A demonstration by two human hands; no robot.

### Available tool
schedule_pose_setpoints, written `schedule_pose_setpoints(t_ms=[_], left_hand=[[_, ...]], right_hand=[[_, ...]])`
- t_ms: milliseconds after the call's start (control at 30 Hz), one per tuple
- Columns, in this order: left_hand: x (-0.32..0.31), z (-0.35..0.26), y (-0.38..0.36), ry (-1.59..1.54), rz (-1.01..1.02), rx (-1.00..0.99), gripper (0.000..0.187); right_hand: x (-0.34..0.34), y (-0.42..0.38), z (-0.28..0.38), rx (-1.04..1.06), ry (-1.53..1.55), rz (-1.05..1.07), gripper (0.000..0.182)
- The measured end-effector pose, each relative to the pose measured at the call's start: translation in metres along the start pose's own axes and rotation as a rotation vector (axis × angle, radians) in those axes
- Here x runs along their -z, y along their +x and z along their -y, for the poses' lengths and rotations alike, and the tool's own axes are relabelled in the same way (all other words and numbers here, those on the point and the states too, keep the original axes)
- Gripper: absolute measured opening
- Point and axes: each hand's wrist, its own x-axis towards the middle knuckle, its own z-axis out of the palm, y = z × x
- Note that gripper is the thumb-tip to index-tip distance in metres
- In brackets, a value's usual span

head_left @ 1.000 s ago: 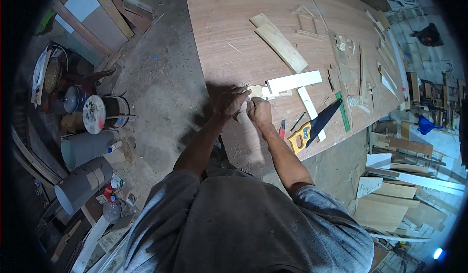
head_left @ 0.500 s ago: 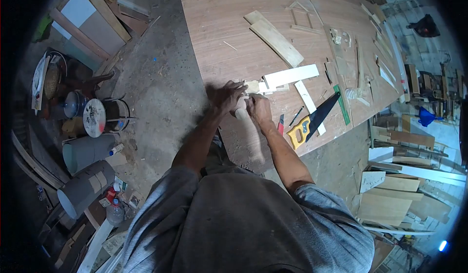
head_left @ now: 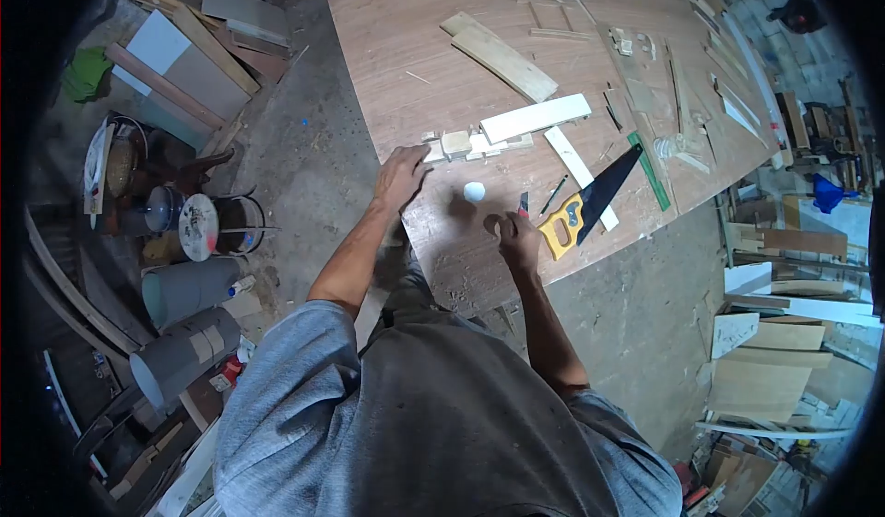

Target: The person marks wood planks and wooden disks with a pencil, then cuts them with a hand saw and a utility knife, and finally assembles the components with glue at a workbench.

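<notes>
My left hand lies at the table's left edge, its fingers stretched toward the end of a row of small wood pieces. Whether the fingertips press on the nearest piece is hard to see. My right hand is closed, fingers curled together above the table near its front edge; what it holds, if anything, I cannot make out. Just beyond it is a utility knife with a red part showing, partly hidden by the hand. Between my hands is a round white spot or disc with a dark shadow beside it.
A yellow-handled handsaw lies on the plywood table, with a pencil, white strips, a green strip and longer boards. A stool stands to the left; stacked boards are at the right.
My hands were close together at the wood pieces and have moved apart. The right hand has come back toward me. The round white spot now shows between them, and the view has shifted slightly.
</notes>
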Motion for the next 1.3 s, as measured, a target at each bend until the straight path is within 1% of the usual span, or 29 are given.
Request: schedule_pose_setpoints(t_ms=[33,67,133,167,200,267,300,333,400,433,467,500,533,600,700,800,867,933,1000,1067,1200,1267,1300], left_hand=[[0.001,0.0,-0.008,-0.03,-0.09,0.047,0.03],[0.002,0.0,-0.018,-0.016,-0.094,0.04,0.03],[0.007,-0.004,-0.039,-0.087,-0.097,0.327,0.024],[0.009,-0.007,-0.05,-0.093,-0.142,0.365,0.022],[0.006,-0.008,-0.062,-0.085,-0.15,0.362,0.022],[-0.003,-0.007,-0.085,-0.122,-0.174,0.487,0.022],[-0.006,-0.011,-0.094,-0.118,-0.184,0.486,0.022],[-0.011,-0.015,-0.103,-0.122,-0.169,0.525,0.023],[-0.019,-0.026,-0.121,-0.126,-0.154,0.563,0.024],[-0.022,-0.033,-0.128,-0.126,-0.101,0.585,0.024],[-0.026,-0.038,-0.133,-0.127,-0.048,0.607,0.025],[-0.032,-0.041,-0.137,-0.126,-0.049,0.605,0.025],[-0.038,-0.043,-0.141,-0.111,-0.026,0.593,0.025],[-0.045,-0.05,-0.144,-0.098,-0.001,0.578,0.025],[-0.047,-0.065,-0.136,-0.044,-0.005,0.583,0.026],[-0.042,-0.079,-0.123,0.015,0.037,0.607,0.031],[-0.044,-0.08,-0.112,0.167,-0.003,0.463,0.04],[-0.045,-0.078,-0.102,0.183,0.021,0.417,0.042],[-0.044,-0.075,-0.094,0.2,0.055,0.371,0.044],[-0.045,-0.072,-0.089,0.176,0.092,0.288,0.048],[-0.046,-0.071,-0.08,0.209,0.101,0.224,0.053],[-0.053,-0.061,-0.076,0.216,0.071,0.186,0.06],[-0.052,-0.062,-0.073,0.214,0.081,0.182,0.06]], right_hand=[[0.004,-0.008,-0.003,-0.023,0.006,0.0,0.019],[0.008,-0.015,-0.005,-0.042,0.01,-0.001,0.019],[0.007,-0.031,-0.02,-0.025,-0.001,-0.019,0.017],[0.007,-0.038,-0.024,-0.048,0.057,-0.008,0.017],[0.006,-0.044,-0.027,-0.071,0.113,0.006,0.017],[0.001,-0.056,-0.037,-0.037,0.085,0.018,0.016],[0.003,-0.058,-0.036,-0.012,0.048,0.032,0.016],[0.004,-0.06,-0.035,-0.005,0.052,0.034,0.016],[0.008,-0.066,-0.034,0.107,0.013,-0.006,0.015],[0.011,-0.068,-0.035,0.11,0.014,-0.007,0.015],[0.014,-0.069,-0.037,0.1,0.062,0.04,0.017],[0.017,-0.071,-0.039,0.089,0.11,0.087,0.018],[0.019,-0.073,-0.041,0.089,0.11,0.086,0.018],[0.024,-0.077,-0.047,0.191,0.021,0.072,0.023],[0.032,-0.085,-0.059,0.166,-0.007,0.109,0.028],[0.045,-0.095,-0.065,0.151,-0.039,0.105,0.029],[0.052,-0.104,-0.07,0.155,-0.064,0.092,0.03],[0.059,-0.116,-0.076,0.151,-0.09,0.084,0.03],[0.063,-0.129,-0.082,0.033,-0.021,0.108,0.031],[0.064,-0.141,-0.088,-0.006,-0.06,0.112,0.031],[0.065,-0.152,-0.085,-0.093,-0.081,0.119,0.028],[0.066,-0.153,-0.078,-0.097,-0.062,0.114,0.028],[0.064,-0.152,-0.077,-0.089,-0.042,0.112,0.028]])
